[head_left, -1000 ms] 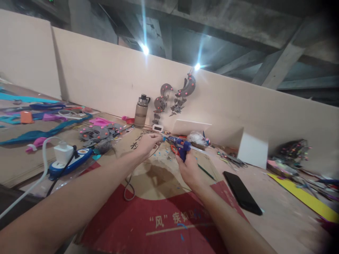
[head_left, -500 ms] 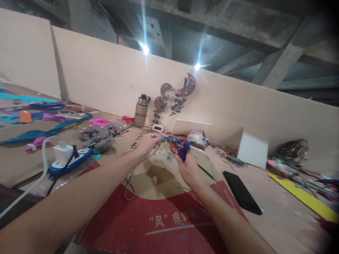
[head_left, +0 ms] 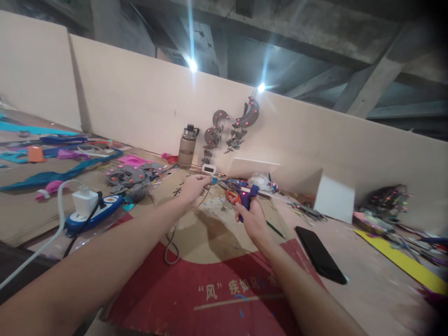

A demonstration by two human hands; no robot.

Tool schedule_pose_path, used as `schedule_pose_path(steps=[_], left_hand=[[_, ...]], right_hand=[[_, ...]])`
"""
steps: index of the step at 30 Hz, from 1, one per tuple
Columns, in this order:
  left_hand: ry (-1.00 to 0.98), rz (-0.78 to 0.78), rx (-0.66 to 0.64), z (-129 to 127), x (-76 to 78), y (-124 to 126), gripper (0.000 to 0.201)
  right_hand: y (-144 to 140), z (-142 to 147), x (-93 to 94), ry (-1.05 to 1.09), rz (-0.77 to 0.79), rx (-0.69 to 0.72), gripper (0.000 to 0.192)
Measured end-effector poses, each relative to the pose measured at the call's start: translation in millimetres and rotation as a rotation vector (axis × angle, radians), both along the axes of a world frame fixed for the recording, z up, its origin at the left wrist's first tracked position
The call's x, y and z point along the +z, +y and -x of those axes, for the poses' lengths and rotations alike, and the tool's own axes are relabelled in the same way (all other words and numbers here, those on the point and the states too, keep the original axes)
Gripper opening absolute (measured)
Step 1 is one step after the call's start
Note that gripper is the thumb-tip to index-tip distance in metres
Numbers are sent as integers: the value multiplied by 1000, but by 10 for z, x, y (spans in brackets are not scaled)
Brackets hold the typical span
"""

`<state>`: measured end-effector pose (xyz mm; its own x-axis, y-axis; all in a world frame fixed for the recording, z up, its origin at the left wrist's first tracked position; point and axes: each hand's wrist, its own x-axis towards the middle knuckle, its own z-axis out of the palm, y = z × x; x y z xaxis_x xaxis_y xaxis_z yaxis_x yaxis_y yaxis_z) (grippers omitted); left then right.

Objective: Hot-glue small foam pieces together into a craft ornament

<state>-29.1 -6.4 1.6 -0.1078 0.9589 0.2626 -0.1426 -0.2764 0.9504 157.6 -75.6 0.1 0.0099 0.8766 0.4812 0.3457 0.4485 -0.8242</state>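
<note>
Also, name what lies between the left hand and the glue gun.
The head view shows a small blue piece by the left hand, then an orange-handled tool.

Red cardboard (head_left: pixel 168 298) reads “风” 疾如 in pale print, the rest unclear

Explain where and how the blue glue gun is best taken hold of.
Probably by the handle of the glue gun, coming from the near right side, as the right hand has it: the handle juts down from the gun's body toward that side.
</note>
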Motion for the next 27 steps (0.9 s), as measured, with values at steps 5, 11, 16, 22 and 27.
schedule_pose_path(steps=[5,11,16,22,27], left_hand=[[-70,-4,49,68,20,46,14],[144,-149,146,-11,115,-107,12],[480,-375,225,-123,188,-327,11],[820,-709,206,-241,179,-506,9],[789,-736,139,-296,192,-595,10]], right_hand=[[130,-128,-56,113,419,5,9],[226,-302,-132,-526,491,-157,21],[107,-178,-20,-426,-40,-174,18],[-59,176,22,419,126,303,32],[-133,238,87,608,273,333,36]])
